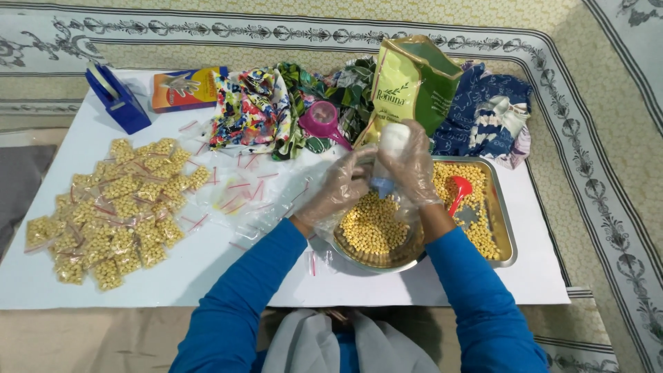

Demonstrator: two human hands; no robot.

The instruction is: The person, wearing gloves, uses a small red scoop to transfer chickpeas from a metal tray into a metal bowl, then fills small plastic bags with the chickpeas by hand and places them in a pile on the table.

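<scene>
Clear plastic gloves are worn on both hands, which are held close together over a round metal bowl [387,257] of yellow chickpeas [373,224]. A small clear bag [384,185] is pinched at its mouth by the left hand [340,186], while a white scoop [394,138] is gripped and tipped over that bag by the right hand [413,166]; whether anything is pouring cannot be told. The bowl is set at the near edge of the white worktop [207,269], touching a rectangular metal tray [503,228] to its right. More chickpeas are spread in the tray, and a red scoop [459,190] is laid among them. A green and gold pouch [409,86] is stood upright just behind the hands, with a pink funnel [323,119] beside it on a heap of patterned cloth [262,107]. A heap of small filled bags [114,207] is gathered on the left of the worktop, well apart from the bowl, and empty bags with red strips [238,190] are scattered between. A blue tape dispenser [116,97] and an orange glove box [186,88] are placed at the far left corner.
</scene>
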